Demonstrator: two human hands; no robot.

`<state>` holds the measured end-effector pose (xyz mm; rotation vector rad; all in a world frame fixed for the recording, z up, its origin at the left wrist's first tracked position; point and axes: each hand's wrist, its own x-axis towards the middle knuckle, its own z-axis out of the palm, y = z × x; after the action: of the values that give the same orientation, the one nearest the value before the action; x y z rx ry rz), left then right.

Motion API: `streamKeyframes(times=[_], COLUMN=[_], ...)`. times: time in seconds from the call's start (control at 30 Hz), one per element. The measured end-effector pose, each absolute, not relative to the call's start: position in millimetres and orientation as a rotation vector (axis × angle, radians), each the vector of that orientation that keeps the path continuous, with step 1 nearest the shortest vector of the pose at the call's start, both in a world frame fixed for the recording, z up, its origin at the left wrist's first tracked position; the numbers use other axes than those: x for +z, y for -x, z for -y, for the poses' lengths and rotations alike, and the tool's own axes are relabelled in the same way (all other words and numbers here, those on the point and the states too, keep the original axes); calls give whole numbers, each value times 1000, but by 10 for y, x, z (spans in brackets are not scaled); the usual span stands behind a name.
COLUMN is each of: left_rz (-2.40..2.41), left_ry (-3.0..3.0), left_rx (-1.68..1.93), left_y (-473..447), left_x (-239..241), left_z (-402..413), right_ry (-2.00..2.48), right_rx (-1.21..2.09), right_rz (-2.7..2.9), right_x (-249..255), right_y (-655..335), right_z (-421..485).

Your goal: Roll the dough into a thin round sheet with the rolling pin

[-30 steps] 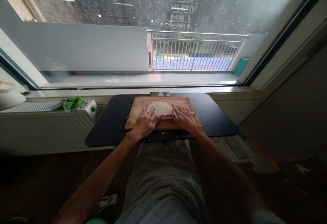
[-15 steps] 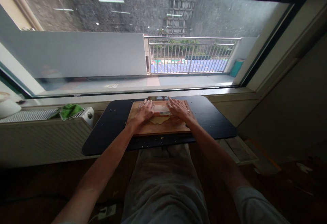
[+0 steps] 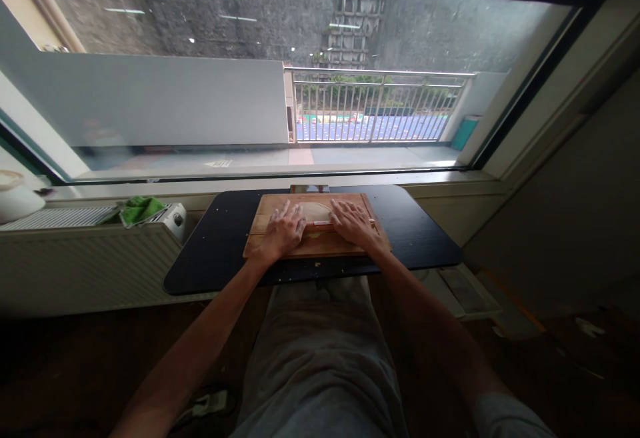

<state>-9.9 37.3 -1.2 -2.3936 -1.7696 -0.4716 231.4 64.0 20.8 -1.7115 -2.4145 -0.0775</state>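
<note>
A wooden board lies on a small black table below the window. On the board is a flat round of pale dough. A rolling pin with a reddish middle lies across the near part of the dough. My left hand rests flat on the pin's left end, fingers stretched out. My right hand lies flat on the right end, fingers spread. Both palms press down on the pin; its ends are hidden under them.
A white radiator stands to the left with a green cloth on top. The window sill runs behind the table. A white bowl-like thing sits at far left. My legs are under the table's near edge.
Both hands went forward with the pin over the dough, then came back toward me. The pin now lies nearer than half a second ago, with more dough showing beyond it.
</note>
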Motion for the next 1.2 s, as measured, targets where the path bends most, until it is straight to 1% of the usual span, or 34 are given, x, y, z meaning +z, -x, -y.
streamKeyframes(times=[0.27, 0.43, 0.6, 0.77, 0.93, 0.97, 1.1, 1.2], left_rz=[1847, 1929, 1950, 1854, 1860, 1853, 1849, 1914], left_ry=[2407, 2373, 2369, 2405, 2382, 2374, 2328, 2272], left_rx=[-448, -438, -406, -363, -403, -429, -561, -602], left_y=[115, 131, 161, 160, 152, 151, 151, 188], left_x=[40, 97, 112, 92, 50, 33, -20, 11], left_z=[-660, -955, -1183, -1087, -777, -725, -635, -692], right_ry=[1678, 1774, 1778, 1735, 1503, 1498, 1677, 1728], right_rx=[-121, -70, -78, -148, -289, -269, -2, 77], right_rz=[2490, 2299, 2317, 2358, 2582, 2584, 2321, 2215], right_x=[256, 330, 421, 373, 231, 221, 263, 298], right_y=[-2301, -2206, -2156, -2191, -2470, -2545, -2755, -2756], right_z=[-795, -998, -1165, -1058, -865, -857, -958, -1086])
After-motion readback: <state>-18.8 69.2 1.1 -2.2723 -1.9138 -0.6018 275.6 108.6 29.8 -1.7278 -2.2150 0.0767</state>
